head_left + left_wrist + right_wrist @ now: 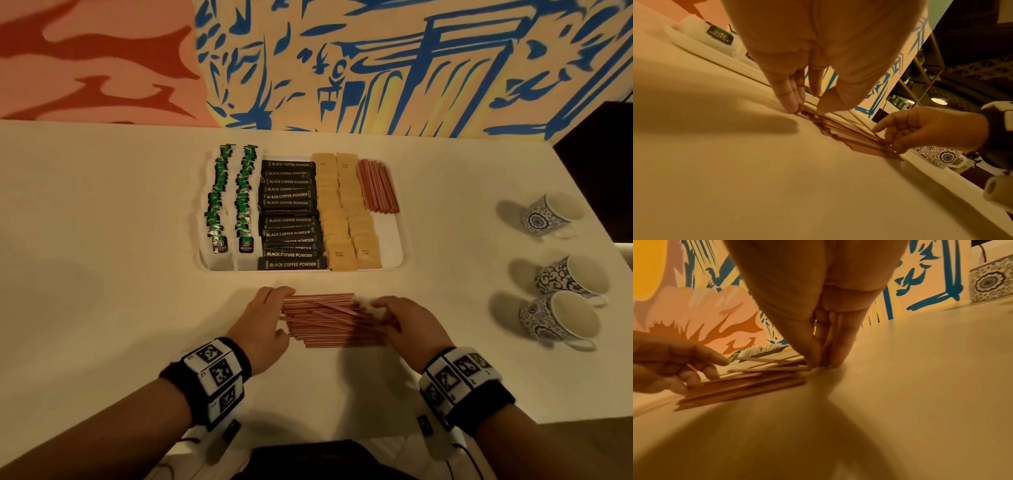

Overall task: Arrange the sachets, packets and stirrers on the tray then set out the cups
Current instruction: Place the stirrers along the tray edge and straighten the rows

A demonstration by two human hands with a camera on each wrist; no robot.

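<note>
A loose pile of reddish stirrers (329, 320) lies on the table in front of the white tray (390, 240). My left hand (283, 312) closes fingers and thumb round the pile's left end. My right hand (383, 317) does the same at the right end, and the pile stays on the table. The tray holds green tea bags (233, 202), black coffee sachets (289, 219), brown sugar packets (346, 212) and more stirrers (376, 186) at its far right. Three patterned cups (548, 216) (572, 277) (555, 318) lie on their sides at the right.
A painted wall runs along the back of the table. The table's right edge passes just beyond the cups, with a dark area behind it. Bare tabletop stretches left of the tray and between the tray and the cups.
</note>
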